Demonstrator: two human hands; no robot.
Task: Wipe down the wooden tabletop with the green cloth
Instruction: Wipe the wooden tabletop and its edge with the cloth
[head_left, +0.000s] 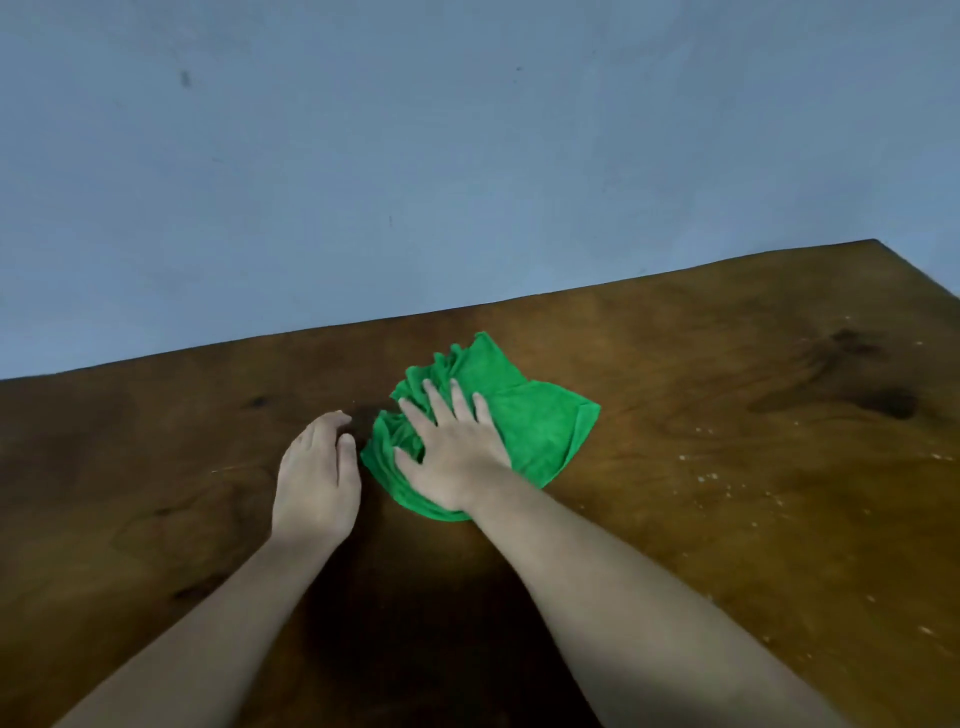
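Right hand (453, 453) presses flat, fingers spread, on the green cloth (540, 421); left hand (317, 483), released, just beside it.

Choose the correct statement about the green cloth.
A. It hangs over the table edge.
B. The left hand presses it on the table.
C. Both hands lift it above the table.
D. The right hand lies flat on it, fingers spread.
D: the right hand lies flat on the green cloth with fingers spread, while the left hand rests beside it on the bare wooden tabletop.
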